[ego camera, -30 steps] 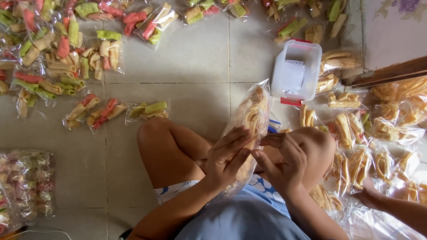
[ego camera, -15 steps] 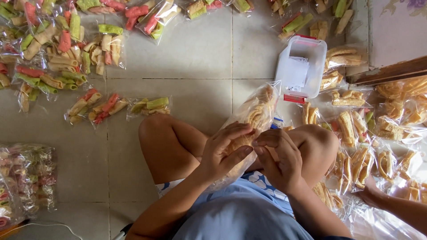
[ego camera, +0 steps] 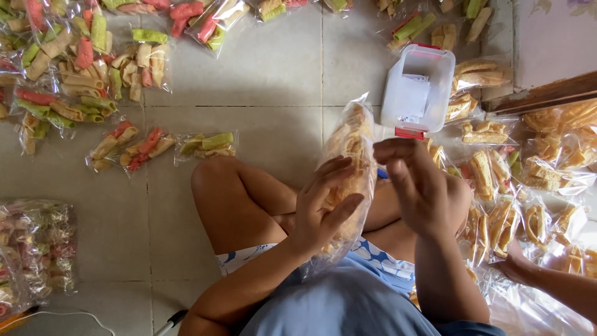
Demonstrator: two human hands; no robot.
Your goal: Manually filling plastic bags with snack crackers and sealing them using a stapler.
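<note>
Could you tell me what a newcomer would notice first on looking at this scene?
At centre, the left hand grips a clear bag of golden snacks over the person's knees, with the right hand open beside it. Colourful snack packets cover the tiled floor at upper left. A white plastic box stands just beyond the bag.

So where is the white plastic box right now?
In the head view the white plastic box sits on the tiled floor at upper right, just beyond the right hand, with snack bags beside it.
</note>
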